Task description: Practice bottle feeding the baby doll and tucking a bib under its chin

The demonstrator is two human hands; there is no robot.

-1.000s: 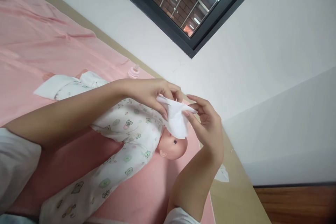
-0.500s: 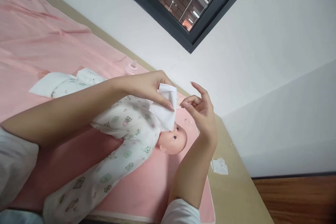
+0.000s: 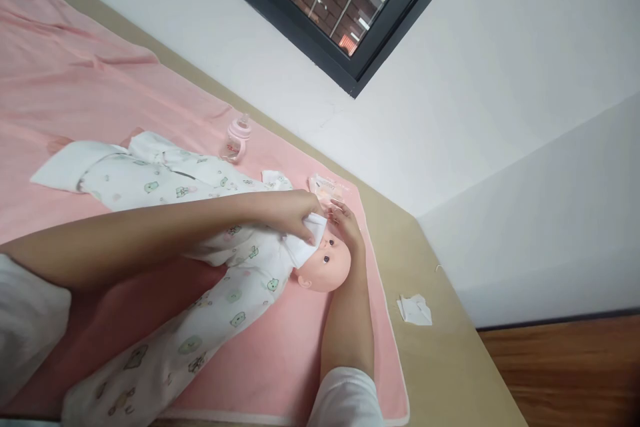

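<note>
1. A person's left hand (image 3: 293,213) reaches across a baby doll (image 3: 225,267) and pinches a folded white wipe (image 3: 306,245) between fingers and thumb, pressing it at the doll's chin and neck, just beside the face.
2. The right hand (image 3: 346,227) rests at the top of the doll's head (image 3: 327,267), fingers loosely curved and gripping nothing; the forearm runs up from the lower edge of the view, a white sleeve (image 3: 345,400) at the elbow.
3. The doll lies on its back on a smooth pink sheet (image 3: 75,80), dressed in a soft white sleepsuit printed with small animal figures; its hard plastic head is bare and glossy.
4. A small pink baby bottle (image 3: 237,140) stands upright on the sheet beyond the doll, its contents too small to tell.
5. A flat, clear-wrapped packet (image 3: 323,185) lies near the sheet's far corner, just beyond the right hand.
6. A crumpled white tissue (image 3: 414,310) sits alone on the tan counter (image 3: 450,373), well apart from the doll.
</note>
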